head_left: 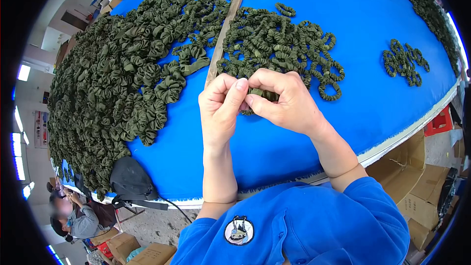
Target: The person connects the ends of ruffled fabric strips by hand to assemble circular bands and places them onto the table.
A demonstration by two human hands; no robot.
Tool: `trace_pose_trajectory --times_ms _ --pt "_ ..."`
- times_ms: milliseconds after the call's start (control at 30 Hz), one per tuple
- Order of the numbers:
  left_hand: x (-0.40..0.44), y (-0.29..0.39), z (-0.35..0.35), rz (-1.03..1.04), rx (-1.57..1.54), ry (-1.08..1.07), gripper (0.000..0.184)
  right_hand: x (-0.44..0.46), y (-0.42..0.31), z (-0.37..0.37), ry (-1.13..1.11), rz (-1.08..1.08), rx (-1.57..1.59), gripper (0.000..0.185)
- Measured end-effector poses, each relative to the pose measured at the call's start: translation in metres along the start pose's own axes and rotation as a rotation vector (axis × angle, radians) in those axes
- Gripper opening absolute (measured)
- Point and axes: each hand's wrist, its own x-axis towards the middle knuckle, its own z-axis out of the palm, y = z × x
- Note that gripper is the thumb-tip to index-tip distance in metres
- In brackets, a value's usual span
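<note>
Head view: gripping what?

— Gripping one dark green scrunchie [263,93], directly between left hand [222,108] and right hand [289,100], at the fingertips.

— And how tightly closed?

— On the left, thumb and forefinger brought together on the scrunchie, other fingers curled in. On the right, pinching too, with thumb and forefinger bent round into a ring, tips close against the left ones. Cannot tell exactly where each fingertip presses; too much tucked behind the thumbs.

— Just beyond both hands?

— Pile of small, tight scrunchies [265,39], spread over blue cloth [363,68]. Behind the left hand, and running away from it, a wooden strip [230,19].

— Out past the left hand?

— Much bigger heap of puffier scrunchies [108,78]. On that same side, nearer the body, something black with straps [131,179]; cannot tell whether bag or cap. Lower still, well apart from the left hand, another person [86,223] in grey.

— And past the right hand?

— Well out to the right, a small cluster of scrunchies [405,62], then a long dark green heap [431,15] farther off. Nearer the body than the right hand, beyond the cloth's frayed edge, cardboard boxes [422,191], with something red [438,121] beside them.
</note>
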Motion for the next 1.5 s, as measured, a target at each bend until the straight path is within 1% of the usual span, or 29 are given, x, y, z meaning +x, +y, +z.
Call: trace_pose_trajectory --times_ms 233,400,567,700,733,867,900,1033,1067,1200,1367,1500 --pt "-0.001 -0.003 0.001 0.001 0.008 0.013 0.018 -0.002 0.001 0.0 0.05 -0.035 -0.078 0.009" --pt "0.002 0.001 -0.011 0.009 -0.172 0.037 0.017 -0.002 0.004 -0.004 0.062 -0.103 -0.196 0.009" --pt "0.001 0.003 -0.013 -0.073 -0.198 -0.008 0.015 -0.006 -0.001 -0.003 0.106 -0.163 -0.263 0.011" --pt "0.0 0.007 -0.006 -0.094 -0.018 -0.037 0.011 -0.005 -0.001 -0.001 0.141 -0.257 -0.253 0.013" --pt "0.0 0.006 -0.007 -0.095 -0.017 -0.038 0.011 -0.005 -0.001 -0.001 0.142 -0.257 -0.251 0.013" --pt "0.002 -0.003 -0.016 -0.072 0.214 -0.198 0.008 -0.004 -0.002 -0.003 0.097 -0.189 -0.178 0.017" --pt "0.002 -0.003 -0.017 -0.072 0.213 -0.197 0.008 -0.004 -0.003 -0.004 0.096 -0.188 -0.178 0.017" --pt "0.003 -0.002 -0.019 -0.102 -0.062 -0.138 0.007 -0.003 -0.006 -0.005 0.034 -0.083 -0.002 0.024" --pt "0.004 -0.003 -0.019 -0.099 -0.063 -0.133 0.007 -0.002 -0.006 -0.006 0.028 -0.085 -0.002 0.024" --pt "0.007 -0.008 -0.018 -0.089 -0.379 -0.104 0.007 -0.002 -0.006 -0.006 -0.032 -0.004 0.188 0.033" --pt "0.007 -0.006 -0.015 -0.099 -0.517 -0.042 0.007 -0.002 -0.006 -0.007 -0.006 0.035 0.325 0.033" --pt "0.008 -0.007 -0.015 -0.104 -0.568 -0.059 0.007 -0.001 -0.005 -0.007 0.016 0.003 0.395 0.03"
